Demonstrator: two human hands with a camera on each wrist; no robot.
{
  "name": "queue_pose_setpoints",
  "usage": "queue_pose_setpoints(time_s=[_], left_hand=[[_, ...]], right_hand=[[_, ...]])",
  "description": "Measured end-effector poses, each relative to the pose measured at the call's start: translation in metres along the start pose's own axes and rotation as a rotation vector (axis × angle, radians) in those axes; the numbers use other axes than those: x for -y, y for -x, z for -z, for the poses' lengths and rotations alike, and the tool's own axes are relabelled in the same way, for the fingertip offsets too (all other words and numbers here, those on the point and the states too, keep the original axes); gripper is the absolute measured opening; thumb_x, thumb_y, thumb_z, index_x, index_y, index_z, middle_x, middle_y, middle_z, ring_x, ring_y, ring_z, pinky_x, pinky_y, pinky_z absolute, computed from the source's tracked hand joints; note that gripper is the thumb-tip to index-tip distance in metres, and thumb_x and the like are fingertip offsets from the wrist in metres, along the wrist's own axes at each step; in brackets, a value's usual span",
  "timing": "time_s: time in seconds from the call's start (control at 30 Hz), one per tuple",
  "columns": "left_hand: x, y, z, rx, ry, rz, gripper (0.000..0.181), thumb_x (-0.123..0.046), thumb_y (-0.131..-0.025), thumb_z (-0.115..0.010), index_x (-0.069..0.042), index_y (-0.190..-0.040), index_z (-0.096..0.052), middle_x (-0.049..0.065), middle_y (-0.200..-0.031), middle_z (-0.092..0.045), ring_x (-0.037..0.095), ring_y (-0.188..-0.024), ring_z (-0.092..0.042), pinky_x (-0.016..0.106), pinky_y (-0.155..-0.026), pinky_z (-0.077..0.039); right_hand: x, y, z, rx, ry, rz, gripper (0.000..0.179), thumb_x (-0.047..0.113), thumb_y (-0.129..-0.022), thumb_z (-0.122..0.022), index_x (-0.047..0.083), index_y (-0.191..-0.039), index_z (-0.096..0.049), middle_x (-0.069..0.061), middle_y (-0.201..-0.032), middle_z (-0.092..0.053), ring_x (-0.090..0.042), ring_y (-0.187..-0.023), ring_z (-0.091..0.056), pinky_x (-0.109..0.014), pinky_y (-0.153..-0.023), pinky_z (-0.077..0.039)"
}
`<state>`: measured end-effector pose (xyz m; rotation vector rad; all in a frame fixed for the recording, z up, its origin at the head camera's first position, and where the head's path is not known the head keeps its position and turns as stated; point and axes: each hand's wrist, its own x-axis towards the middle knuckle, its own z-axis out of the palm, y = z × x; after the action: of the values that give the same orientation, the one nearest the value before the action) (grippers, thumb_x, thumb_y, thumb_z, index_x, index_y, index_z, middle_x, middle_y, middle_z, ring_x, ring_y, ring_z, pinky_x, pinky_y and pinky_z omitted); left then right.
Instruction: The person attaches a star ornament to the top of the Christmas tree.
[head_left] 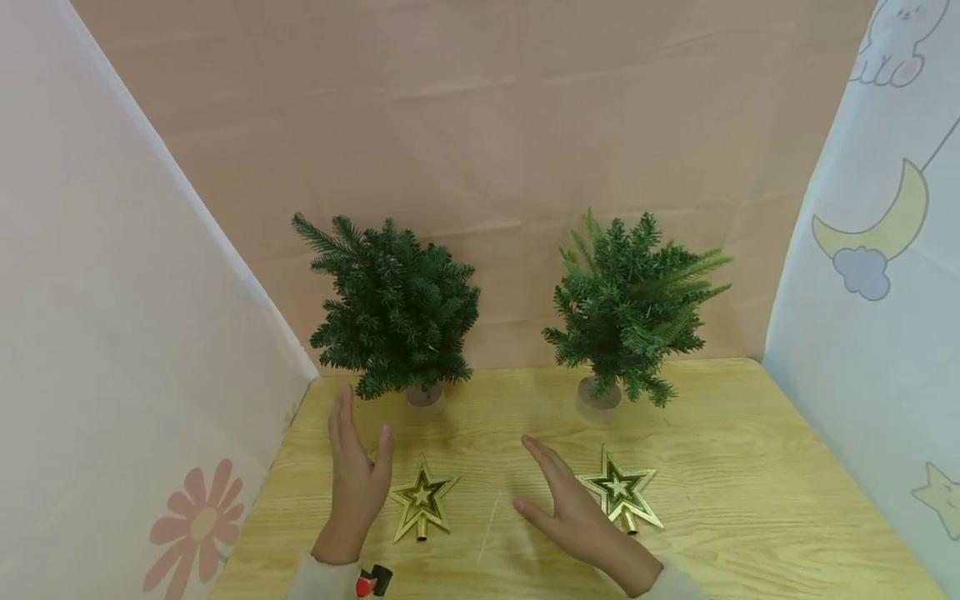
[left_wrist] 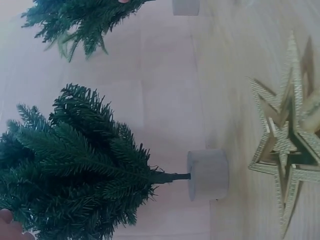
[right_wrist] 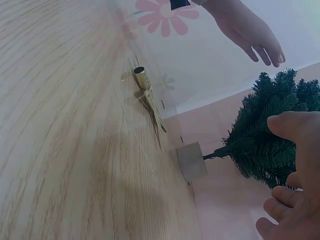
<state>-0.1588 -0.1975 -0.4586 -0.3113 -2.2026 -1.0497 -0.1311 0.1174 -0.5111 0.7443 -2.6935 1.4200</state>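
L hand (head_left: 356,485): fingers straight, thumb spread, nothing gripped; just left of L gold star (head_left: 422,497). R hand (head_left: 572,504): same pose; right of L gold star, btwn it & R gold star (head_left: 617,489), overlapping latter's tip in head view. Both stars on wood-grain surface (head_left: 502,400). L tree (head_left: 397,308): upright w/ round base (left_wrist: 209,175), behind L gold star. R tree (head_left: 633,321): upright, behind & right of same star. Pinkish backdrop (head_left: 510,125) farthest behind it.

Soft, even light falls on the tabletop (head_left: 735,450), while both wrist views look hazy.
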Motion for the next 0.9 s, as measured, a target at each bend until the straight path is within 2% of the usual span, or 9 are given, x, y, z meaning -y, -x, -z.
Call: queue_pose_setpoints(time_s=[0.1,0.3,0.43,0.57,0.73,0.9], left_hand=[[0.001,-0.005,0.000,-0.013,0.008,0.002,0.079,-0.008,-0.097,-0.058,-0.015,-0.158,-0.008,0.010,-0.160,-0.011,0.033,-0.144,-0.015,0.066,-0.108,-0.025],[0.005,-0.011,0.000,-0.022,0.031,0.058,0.073,-0.010,-0.100,-0.055,-0.023,-0.158,-0.014,0.006,-0.159,-0.018,0.034,-0.143,-0.019,0.066,-0.107,-0.026],[0.007,-0.015,-0.001,-0.046,0.043,0.037,0.068,-0.004,-0.099,-0.054,-0.020,-0.157,-0.021,0.010,-0.156,-0.027,0.034,-0.140,-0.027,0.064,-0.106,-0.029],[0.009,-0.017,-0.002,-0.047,0.023,0.027,0.062,-0.007,-0.101,-0.052,-0.019,-0.156,-0.025,0.015,-0.153,-0.033,0.036,-0.137,-0.032,0.065,-0.103,-0.033],[0.010,-0.017,0.000,-0.027,-0.007,0.063,0.058,-0.013,-0.102,-0.053,-0.020,-0.154,-0.030,0.011,-0.152,-0.036,0.034,-0.137,-0.034,0.063,-0.103,-0.034],[0.010,-0.018,0.003,-0.027,-0.006,0.072,0.056,-0.013,-0.102,-0.055,-0.023,-0.153,-0.034,0.009,-0.150,-0.039,0.031,-0.138,-0.035,0.060,-0.104,-0.035]], right_hand=[[0.001,-0.001,-0.001,0.006,0.001,-0.005,0.078,0.049,-0.095,-0.060,0.033,-0.157,-0.014,0.001,-0.160,-0.018,-0.029,-0.144,-0.021,-0.064,-0.106,-0.032],[-0.002,-0.003,-0.007,0.030,-0.012,-0.008,0.078,0.049,-0.095,-0.060,0.031,-0.157,-0.015,0.000,-0.160,-0.020,-0.030,-0.143,-0.023,-0.064,-0.106,-0.032],[-0.004,-0.007,-0.012,0.045,0.013,0.000,0.081,0.052,-0.094,-0.059,0.029,-0.157,-0.013,-0.001,-0.160,-0.020,-0.028,-0.144,-0.023,-0.061,-0.107,-0.033],[-0.005,-0.010,-0.015,0.038,0.052,0.012,0.083,0.056,-0.093,-0.057,0.028,-0.157,-0.013,0.000,-0.160,-0.020,-0.027,-0.144,-0.024,-0.057,-0.108,-0.035],[-0.007,-0.014,-0.021,0.055,0.062,0.018,0.083,0.057,-0.093,-0.056,0.026,-0.157,-0.014,-0.004,-0.159,-0.022,-0.028,-0.143,-0.025,-0.056,-0.108,-0.035],[-0.008,-0.018,-0.028,0.078,0.034,0.023,0.083,0.056,-0.094,-0.056,0.025,-0.157,-0.014,-0.007,-0.159,-0.023,-0.031,-0.143,-0.026,-0.058,-0.107,-0.036]])
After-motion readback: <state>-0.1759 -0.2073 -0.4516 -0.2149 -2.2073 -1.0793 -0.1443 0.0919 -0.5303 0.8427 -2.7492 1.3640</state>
